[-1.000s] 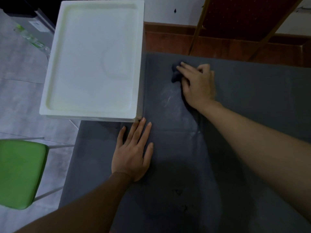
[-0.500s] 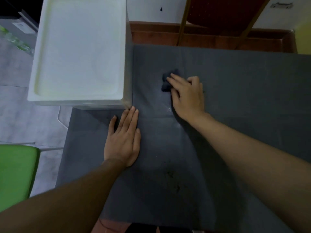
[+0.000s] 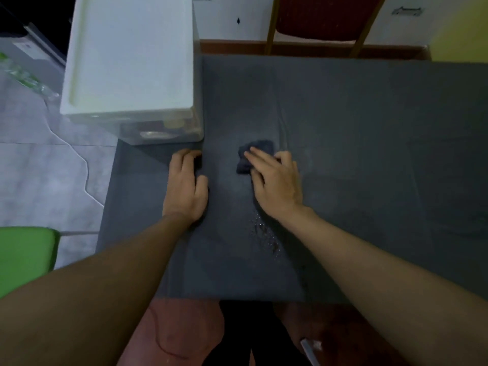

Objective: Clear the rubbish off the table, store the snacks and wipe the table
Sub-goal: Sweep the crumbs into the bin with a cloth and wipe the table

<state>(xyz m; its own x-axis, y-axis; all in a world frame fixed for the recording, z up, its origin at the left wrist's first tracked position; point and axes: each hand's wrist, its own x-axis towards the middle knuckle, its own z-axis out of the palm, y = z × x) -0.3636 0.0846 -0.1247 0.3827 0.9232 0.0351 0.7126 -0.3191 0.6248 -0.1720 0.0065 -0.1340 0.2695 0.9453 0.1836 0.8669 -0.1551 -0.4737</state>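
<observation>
Now the right hand [image 3: 277, 183] pins the soft, limp cloth [image 3: 258, 147] from above, fingers flat; left hand [image 3: 184, 188] rests on the bench [image 3: 369, 154], loosely curled, seemingly empty.

Right hand [image 3: 277, 184] presses a dark cloth [image 3: 252, 157] flat on the grey table [image 3: 369, 128]; left hand [image 3: 186, 188] rests beside a white-lidded storage box [image 3: 129, 54].
</observation>
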